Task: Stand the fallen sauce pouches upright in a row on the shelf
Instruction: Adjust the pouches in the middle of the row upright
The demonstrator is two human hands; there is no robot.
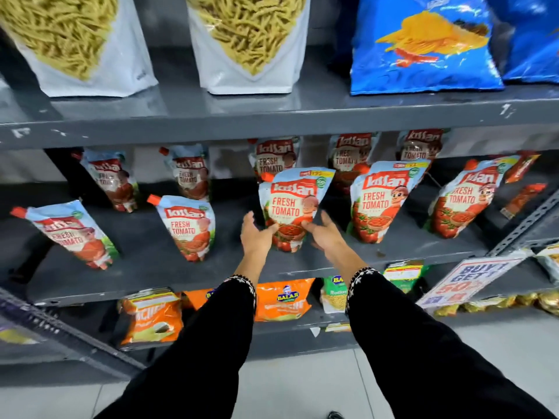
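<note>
**Middle shelf, tomato sauce pouches: two hands at the centre pouch**

Nearest: two black sleeves with white embroidered cuffs, reaching up from the bottom edge. Left hand point(256, 234) and right hand point(325, 234) are both spread, fingers loose, one at each lower side of the centre pouch point(292, 207); fingertips touch or nearly touch its edges (a firm hold cannot be made out).

Front row on the grey middle shelf point(169, 267): centre pouch, standing upright, orange cap at its upper left. Left of it, second pouch point(190, 226), upright; far-left pouch point(72, 234), leaning left. Right of it, fourth pouch point(382, 201) and far-right pouch point(465, 201), both tilted right.

Back row: five more pouches point(275, 158), standing, partly hidden.

Lower shelf: orange snack bags point(282, 299); a "BUY 1 GET 1" sign point(472, 279) at right.

Top shelf: two white fryum bags point(248, 43), a blue chip bag point(423, 46).
</note>
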